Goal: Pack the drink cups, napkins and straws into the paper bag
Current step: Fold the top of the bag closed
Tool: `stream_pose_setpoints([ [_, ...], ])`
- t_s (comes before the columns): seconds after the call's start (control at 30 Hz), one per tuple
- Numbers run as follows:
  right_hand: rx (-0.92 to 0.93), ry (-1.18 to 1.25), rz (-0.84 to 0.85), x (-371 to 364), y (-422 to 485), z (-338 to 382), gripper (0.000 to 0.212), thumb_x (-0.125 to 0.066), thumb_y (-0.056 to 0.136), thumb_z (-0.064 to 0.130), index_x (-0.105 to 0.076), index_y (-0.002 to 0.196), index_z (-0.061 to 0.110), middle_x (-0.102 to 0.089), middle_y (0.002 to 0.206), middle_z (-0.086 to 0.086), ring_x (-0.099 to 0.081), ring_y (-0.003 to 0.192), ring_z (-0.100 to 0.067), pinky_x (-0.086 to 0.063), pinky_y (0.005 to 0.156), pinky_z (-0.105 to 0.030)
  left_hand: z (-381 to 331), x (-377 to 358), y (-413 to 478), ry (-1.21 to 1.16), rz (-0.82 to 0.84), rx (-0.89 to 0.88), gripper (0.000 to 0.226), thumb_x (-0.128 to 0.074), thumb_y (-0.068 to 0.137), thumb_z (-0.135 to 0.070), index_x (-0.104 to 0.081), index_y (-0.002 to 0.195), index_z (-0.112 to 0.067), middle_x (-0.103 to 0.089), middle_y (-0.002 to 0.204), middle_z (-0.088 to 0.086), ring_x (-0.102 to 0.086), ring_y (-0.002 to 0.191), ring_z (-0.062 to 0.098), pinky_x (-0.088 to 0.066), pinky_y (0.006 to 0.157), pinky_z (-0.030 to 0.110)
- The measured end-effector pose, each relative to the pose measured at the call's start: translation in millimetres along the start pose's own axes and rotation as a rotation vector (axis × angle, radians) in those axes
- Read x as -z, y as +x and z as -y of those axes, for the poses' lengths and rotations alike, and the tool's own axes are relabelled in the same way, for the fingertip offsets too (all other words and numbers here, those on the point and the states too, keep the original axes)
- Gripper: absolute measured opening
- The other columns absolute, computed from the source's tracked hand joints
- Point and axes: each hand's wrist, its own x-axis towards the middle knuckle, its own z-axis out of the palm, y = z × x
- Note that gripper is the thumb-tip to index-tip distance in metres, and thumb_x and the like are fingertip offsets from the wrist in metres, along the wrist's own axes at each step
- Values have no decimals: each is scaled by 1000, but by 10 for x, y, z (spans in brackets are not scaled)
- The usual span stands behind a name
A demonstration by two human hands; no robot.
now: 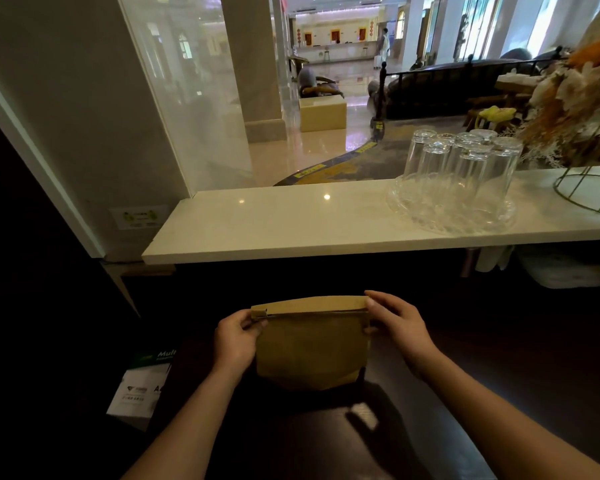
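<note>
Low in the centre of the frame a brown paper bag (312, 344) stands on the dark surface (499, 358), its top folded over into a flat band. The left hand (236, 341) pinches the band's left corner, and the right hand (399, 327) pinches the right corner — both hands clenched on the paper, fingers in front and thumbs apparently behind.

The bag looks light and thin, stiff only along its creases, so it will likely crumple or tear if pulled hard. The fold's corners seem the sensible hold; supporting the base would be wise once anything sits inside. Whether it already holds something cannot be told, since the mouth is closed.

No drink cups, napkins or straws for packing are visible here — only upturned glasses (465, 157) on a glass tray (430, 220) at the right of the pale counter (257, 223) above.
</note>
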Motion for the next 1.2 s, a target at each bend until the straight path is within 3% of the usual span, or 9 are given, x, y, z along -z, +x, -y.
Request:
stream_pose_setpoints([
  [0.2, 61, -180, -58, -98, 121, -4, 10, -67, 90, 23, -73, 98, 23, -73, 92, 1, -70, 83, -14, -58, 66, -25, -23, -4, 5, 8, -6, -5, 24, -67, 87, 0, -68, 93, -23, -68, 91, -8, -63, 91, 13, -48, 71, 25],
  [0.33, 70, -217, -85, -105, 164, -21, 8, -70, 88, 25, -73, 92, 31, -74, 88, 7, -70, 78, -8, -58, 64, -25, -59, 18, -5, -3, 3, -2, 20, -69, 86, 0, -70, 95, -18, -70, 94, -3, -64, 93, 15, -50, 79, 31],
  [0.47, 65, -209, -71, -106, 198, 3, 10, -68, 89, 25, -72, 95, 32, -74, 90, 6, -71, 80, -11, -58, 64, -24, -91, 29, 9, -19, 40, -64, 21, -78, 80, -11, -72, 94, -24, -72, 95, -7, -64, 90, 3, -50, 75, 22],
  [0.63, 102, -125, 85, -31, 128, 23, 28, -70, 87, 24, -69, 114, 34, -71, 108, 15, -67, 99, -4, -57, 75, -20, -42, -34, 73, 52, -59, -18, 16, -74, 82, -6, -74, 83, -22, -73, 86, -2, -67, 85, 18, -55, 76, 38],
  [0.73, 109, -202, 8, -53, 147, -9, 27, -66, 90, 16, -70, 105, 38, -72, 102, 14, -68, 94, -5, -58, 73, -23, -23, -65, 90, 26, -55, -10, 18, -73, 82, -3, -75, 86, -20, -74, 87, -3, -68, 86, 17, -56, 80, 41],
  [0.83, 83, -231, -108, -123, 216, -26, 17, -66, 91, 18, -73, 98, 31, -74, 92, 7, -70, 81, -6, -58, 65, -25, -66, -74, 75, -3, -42, -11, 21, -71, 84, -2, -74, 88, -22, -73, 91, -3, -67, 90, 16, -56, 83, 41],
  [1.03, 43, -172, -169, -144, 241, -53, 12, -67, 89, 21, -74, 99, 25, -74, 90, 4, -69, 75, -7, -57, 58, -23, -206, 81, -46, -68, 145, -9, 49, -68, 81, 2, -64, 120, -27, -62, 113, -6, -58, 101, 10, -53, 81, 34],
  [1.13, 43, -157, -143, -130, 234, -40, 13, -67, 89, 20, -73, 99, 26, -74, 90, 6, -69, 76, -8, -57, 59, -23, -288, 111, -72, -266, 181, 53, 35, -68, 83, -17, -67, 117, -26, -64, 112, 1, -61, 100, 19, -54, 81, 38],
  [1.2, 40, -146, -109, -110, 227, -37, 14, -67, 90, 18, -73, 100, 26, -74, 90, 8, -70, 78, -10, -58, 62, -24, -312, 78, -35, -138, 91, 12, 21, -68, 90, -19, -70, 111, -24, -65, 110, -1, -62, 101, 18, -55, 83, 39],
])
